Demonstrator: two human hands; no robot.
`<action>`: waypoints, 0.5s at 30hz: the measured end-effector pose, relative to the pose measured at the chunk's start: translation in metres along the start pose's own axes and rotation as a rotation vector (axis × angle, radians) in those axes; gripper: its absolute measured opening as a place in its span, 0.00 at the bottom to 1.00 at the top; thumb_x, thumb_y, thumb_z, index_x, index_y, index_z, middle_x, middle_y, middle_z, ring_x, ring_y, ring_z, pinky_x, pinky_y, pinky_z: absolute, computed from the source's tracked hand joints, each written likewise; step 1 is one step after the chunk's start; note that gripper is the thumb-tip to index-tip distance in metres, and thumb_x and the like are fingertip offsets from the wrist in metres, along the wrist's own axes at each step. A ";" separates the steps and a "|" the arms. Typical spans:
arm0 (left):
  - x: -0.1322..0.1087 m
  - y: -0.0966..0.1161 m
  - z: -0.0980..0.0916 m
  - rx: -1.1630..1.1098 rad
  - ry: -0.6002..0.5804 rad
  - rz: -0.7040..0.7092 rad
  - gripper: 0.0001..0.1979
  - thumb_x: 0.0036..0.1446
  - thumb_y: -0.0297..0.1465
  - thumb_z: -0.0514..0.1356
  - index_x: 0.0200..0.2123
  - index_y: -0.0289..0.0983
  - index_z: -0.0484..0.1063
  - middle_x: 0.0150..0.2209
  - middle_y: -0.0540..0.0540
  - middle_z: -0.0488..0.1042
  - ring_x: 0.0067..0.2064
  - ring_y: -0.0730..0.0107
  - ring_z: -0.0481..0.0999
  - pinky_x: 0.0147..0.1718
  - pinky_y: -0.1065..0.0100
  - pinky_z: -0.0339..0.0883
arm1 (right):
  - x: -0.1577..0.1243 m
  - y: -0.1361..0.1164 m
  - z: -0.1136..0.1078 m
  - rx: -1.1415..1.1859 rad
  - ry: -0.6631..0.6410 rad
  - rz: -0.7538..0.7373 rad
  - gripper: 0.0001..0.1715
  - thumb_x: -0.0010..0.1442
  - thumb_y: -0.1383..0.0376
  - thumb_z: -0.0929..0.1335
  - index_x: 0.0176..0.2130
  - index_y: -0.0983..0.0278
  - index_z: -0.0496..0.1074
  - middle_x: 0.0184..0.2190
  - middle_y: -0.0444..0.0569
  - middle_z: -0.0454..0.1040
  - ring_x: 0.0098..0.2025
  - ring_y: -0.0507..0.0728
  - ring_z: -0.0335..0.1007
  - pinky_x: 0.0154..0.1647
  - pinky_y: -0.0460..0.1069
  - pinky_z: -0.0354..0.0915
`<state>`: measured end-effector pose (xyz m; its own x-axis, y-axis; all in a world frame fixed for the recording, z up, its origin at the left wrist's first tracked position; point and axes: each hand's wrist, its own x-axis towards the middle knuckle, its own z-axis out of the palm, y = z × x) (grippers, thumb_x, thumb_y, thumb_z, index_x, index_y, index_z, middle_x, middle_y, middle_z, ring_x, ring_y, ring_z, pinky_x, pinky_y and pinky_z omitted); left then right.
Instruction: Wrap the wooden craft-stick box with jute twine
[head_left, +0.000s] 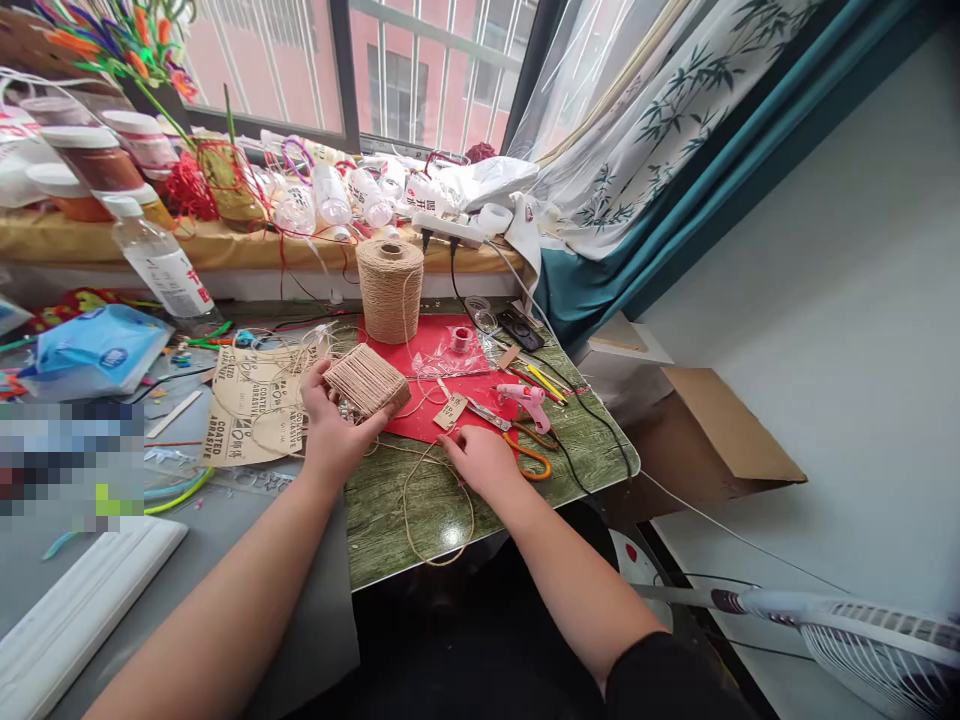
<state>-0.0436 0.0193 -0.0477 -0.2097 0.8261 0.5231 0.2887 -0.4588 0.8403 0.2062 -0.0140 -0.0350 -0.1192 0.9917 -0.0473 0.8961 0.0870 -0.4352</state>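
Note:
My left hand [335, 432] is wrapped round a small box wound with jute twine [367, 380], thumb along its near side, and tilts it above the table. My right hand [484, 458] is closed near the front of the red sheet [401, 425], its fingertips pinched at a strand of jute twine [405, 500] that loops over the table edge. Just beyond those fingertips lies a small piece of sandpaper [450, 411]. Scissors with orange handles [534, 463] rest beside my right hand, and a pink glue gun [525, 398] is behind them.
A big twine spool [391, 295] stands at the back. Sandpaper [251, 410] lies left of the box. A bottle [169, 265], a blue packet [101, 350], a phone [520, 328], pencils [546, 383] and a power strip [448, 230] surround the work area. Cords cross the right edge.

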 end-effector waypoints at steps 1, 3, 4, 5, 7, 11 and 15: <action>0.000 0.000 0.001 0.012 -0.001 0.009 0.54 0.49 0.38 0.77 0.69 0.48 0.48 0.69 0.36 0.54 0.67 0.48 0.68 0.66 0.42 0.66 | 0.007 -0.006 0.002 -0.041 -0.016 0.065 0.27 0.70 0.43 0.65 0.37 0.61 0.76 0.33 0.53 0.80 0.35 0.62 0.76 0.38 0.52 0.65; -0.001 0.001 0.001 0.038 0.003 0.031 0.55 0.46 0.38 0.78 0.69 0.48 0.48 0.69 0.36 0.54 0.66 0.48 0.68 0.66 0.42 0.66 | 0.018 -0.014 0.002 -0.085 -0.041 0.127 0.22 0.67 0.46 0.68 0.40 0.61 0.77 0.35 0.54 0.81 0.37 0.63 0.77 0.37 0.52 0.64; -0.001 0.001 0.001 0.053 0.008 0.044 0.56 0.46 0.38 0.79 0.70 0.48 0.49 0.69 0.36 0.54 0.66 0.48 0.69 0.66 0.42 0.66 | 0.021 -0.015 0.002 -0.084 -0.051 0.145 0.19 0.66 0.49 0.69 0.40 0.61 0.77 0.36 0.54 0.82 0.37 0.63 0.77 0.37 0.51 0.64; -0.001 0.001 0.001 0.067 0.012 0.058 0.56 0.45 0.38 0.79 0.70 0.48 0.49 0.68 0.36 0.55 0.65 0.48 0.69 0.66 0.42 0.66 | 0.023 -0.016 0.002 -0.073 -0.060 0.155 0.15 0.65 0.52 0.70 0.40 0.61 0.77 0.36 0.54 0.82 0.37 0.62 0.77 0.36 0.51 0.64; -0.001 0.001 0.000 0.091 0.011 0.085 0.56 0.45 0.36 0.78 0.70 0.48 0.49 0.68 0.37 0.55 0.66 0.48 0.68 0.67 0.41 0.64 | 0.025 -0.017 0.001 -0.040 -0.069 0.168 0.09 0.64 0.59 0.70 0.37 0.61 0.77 0.34 0.53 0.82 0.36 0.61 0.77 0.36 0.51 0.63; 0.000 0.004 -0.003 0.117 -0.007 0.139 0.54 0.47 0.34 0.77 0.70 0.47 0.49 0.68 0.37 0.55 0.68 0.48 0.65 0.69 0.42 0.61 | 0.021 -0.012 0.003 -0.005 -0.048 0.165 0.08 0.65 0.63 0.68 0.35 0.62 0.76 0.32 0.52 0.81 0.34 0.60 0.76 0.36 0.50 0.64; -0.002 0.007 -0.006 0.110 -0.077 0.090 0.54 0.47 0.39 0.77 0.70 0.47 0.50 0.68 0.37 0.55 0.67 0.46 0.65 0.64 0.43 0.67 | 0.005 -0.001 0.003 0.284 0.079 0.062 0.09 0.67 0.60 0.68 0.36 0.61 0.74 0.33 0.49 0.80 0.34 0.58 0.75 0.36 0.50 0.66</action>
<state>-0.0469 0.0129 -0.0422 -0.1077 0.8075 0.5800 0.4045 -0.4973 0.7675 0.2039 -0.0096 -0.0375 -0.0242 0.9996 -0.0165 0.7436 0.0070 -0.6686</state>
